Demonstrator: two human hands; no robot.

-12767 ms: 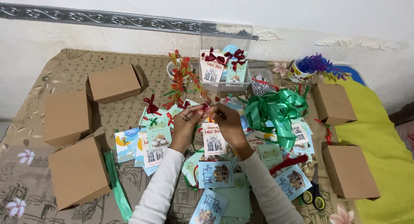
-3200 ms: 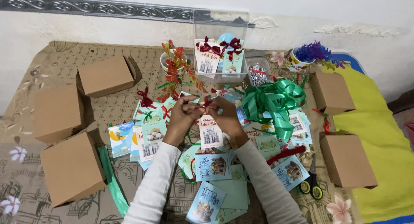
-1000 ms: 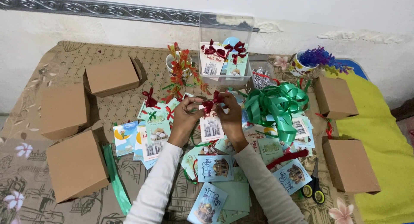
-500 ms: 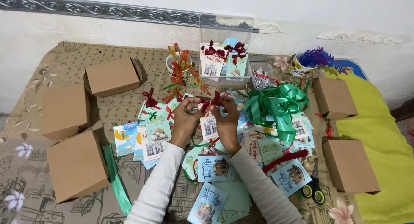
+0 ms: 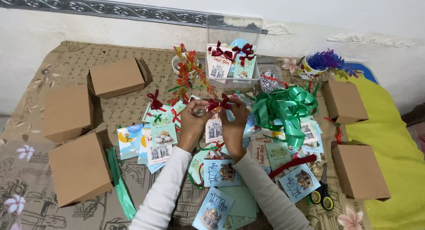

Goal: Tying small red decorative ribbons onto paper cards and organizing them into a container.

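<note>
I see my left hand [image 5: 192, 123] and right hand [image 5: 233, 123] raised together mid-counter, fingertips pinching a red bow [image 5: 218, 104] atop a small card [image 5: 214, 129]. More cards [image 5: 161, 139] lie scattered beneath. A green ribbon [image 5: 283, 108] sits just right; three brown boxes [image 5: 79, 168] line the counter's left edge.

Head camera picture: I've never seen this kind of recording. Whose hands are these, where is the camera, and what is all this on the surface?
The camera sits on a person's head and looks down at their own bare hands. The left hand and right hand together pinch a dark red ribbon bow at the top of a small printed card. More cards lie scattered beneath. Plain brown boxes stand at both sides, with a green ribbon bunch, scissors and a clear container of finished cards.
</note>
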